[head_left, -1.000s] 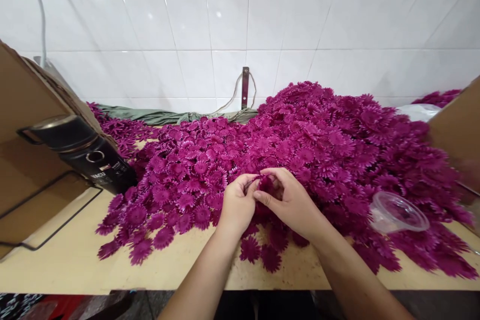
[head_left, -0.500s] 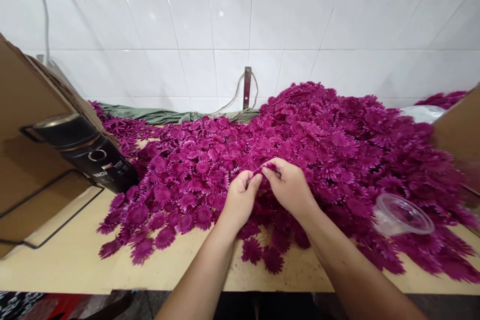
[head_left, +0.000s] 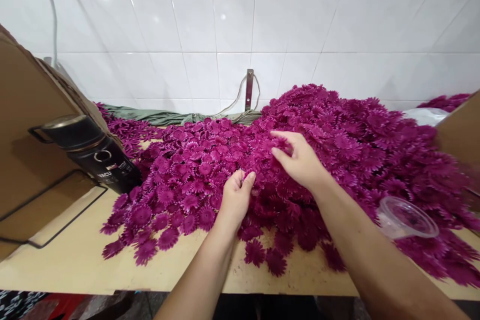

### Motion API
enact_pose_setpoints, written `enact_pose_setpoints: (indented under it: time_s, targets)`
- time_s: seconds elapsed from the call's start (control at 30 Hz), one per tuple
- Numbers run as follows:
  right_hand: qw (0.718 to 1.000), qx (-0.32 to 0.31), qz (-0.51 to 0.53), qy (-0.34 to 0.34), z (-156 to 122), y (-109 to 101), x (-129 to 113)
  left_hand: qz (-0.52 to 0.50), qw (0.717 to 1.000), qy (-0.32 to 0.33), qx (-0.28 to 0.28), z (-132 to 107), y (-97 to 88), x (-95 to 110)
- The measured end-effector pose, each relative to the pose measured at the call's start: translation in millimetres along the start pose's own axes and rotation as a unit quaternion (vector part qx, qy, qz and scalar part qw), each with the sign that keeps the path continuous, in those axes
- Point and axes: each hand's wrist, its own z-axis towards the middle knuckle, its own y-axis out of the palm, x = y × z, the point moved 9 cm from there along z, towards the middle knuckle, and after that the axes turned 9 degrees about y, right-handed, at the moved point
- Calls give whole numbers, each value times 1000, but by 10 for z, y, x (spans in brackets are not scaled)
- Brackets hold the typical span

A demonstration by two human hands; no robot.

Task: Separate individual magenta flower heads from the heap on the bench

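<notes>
Cardboard box cut off at left; black flask label blurred. Left hand curled closed, fingertips buried in magenta flower pile, contents hidden. Right hand loosely spread, fingertips touching flowers higher on pile. Clear cup lying on flowers, right. Tan table; white tiled wall.

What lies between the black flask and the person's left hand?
Head view: loose purple flowers on the table fill the stretch from flask to left hand.
</notes>
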Motion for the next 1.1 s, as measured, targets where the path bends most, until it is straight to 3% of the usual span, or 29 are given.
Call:
enact_pose_setpoints:
  time_s: [0.13,0.2,0.3,0.5,0.6,0.67,0.77,0.87,0.93,1.1]
  targets:
    - [979,-200,39,24,-279,486,-22,-23,999,-47,2,55,61,-130]
    - [964,-258,48,37,-382,644,-2,-23,997,-67,0,44,58,-162]
    - [970,-239,28,40,-395,672,20,-12,998,-57,-31,25,78,-147]
    - [995,-84,-59,12,-182,486,5,41,998,35,-45,-27,77,80]
    - [995,13,-52,84,50,227,201,68,995,44,-51,-94,59,189]
    - [989,35,2,144,144,84,323,69,996,35,-40,-106,7,196]
    - [989,-35,65,125,108,104,195,30,1000,4,4,-55,-95,101]
    - [978,-186,78,48,-163,394,-83,-9,1000,-10,10,9,-74,6]
    - [964,-251,81,22,-338,565,-164,-23,1000,-18,5,15,-38,-35]
    - [962,-272,24,16,-406,677,-95,-41,996,-68,-31,-84,20,-122]
